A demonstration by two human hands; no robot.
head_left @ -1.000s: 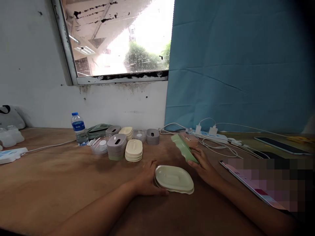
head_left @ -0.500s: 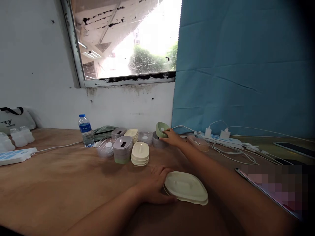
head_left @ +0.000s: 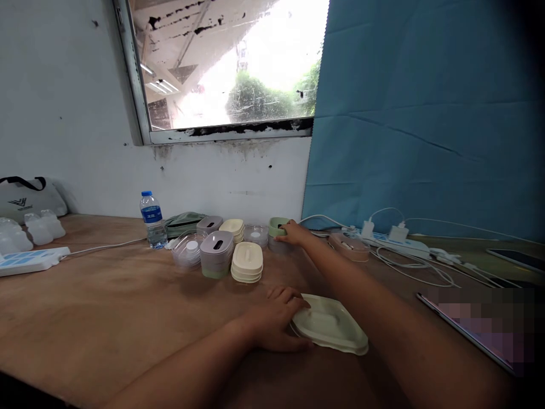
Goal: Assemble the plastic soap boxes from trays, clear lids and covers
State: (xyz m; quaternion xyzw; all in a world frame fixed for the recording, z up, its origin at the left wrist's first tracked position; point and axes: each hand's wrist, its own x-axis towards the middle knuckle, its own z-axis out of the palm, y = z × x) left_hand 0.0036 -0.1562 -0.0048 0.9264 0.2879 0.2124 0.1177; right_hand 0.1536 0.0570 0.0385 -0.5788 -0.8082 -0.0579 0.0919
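In the head view, my left hand [head_left: 281,322] grips the left edge of a pale cream-green lid [head_left: 334,322] near the table's front, fingers on top and thumb along the near side. Farther back, my right hand [head_left: 294,233] is closed on a light green oval box piece [head_left: 278,222] with an opening in it. That piece sits level on top of a grey container [head_left: 276,245]. To its left are a stack of cream lids [head_left: 247,258], a stack of lilac-grey slotted pieces [head_left: 216,253], and a clear plastic cover [head_left: 255,234].
A water bottle [head_left: 153,220] and a green pouch [head_left: 185,224] stand left of the stacks. On the right lie a pinkish clear box [head_left: 349,247], a white power strip [head_left: 402,245] with looping cables, and a phone [head_left: 468,332]. Another power strip [head_left: 34,261] is at far left.
My right hand has lowered the green piece from a tilted position to level on the grey container. My left hand stays at the lid. The view has shifted slightly.
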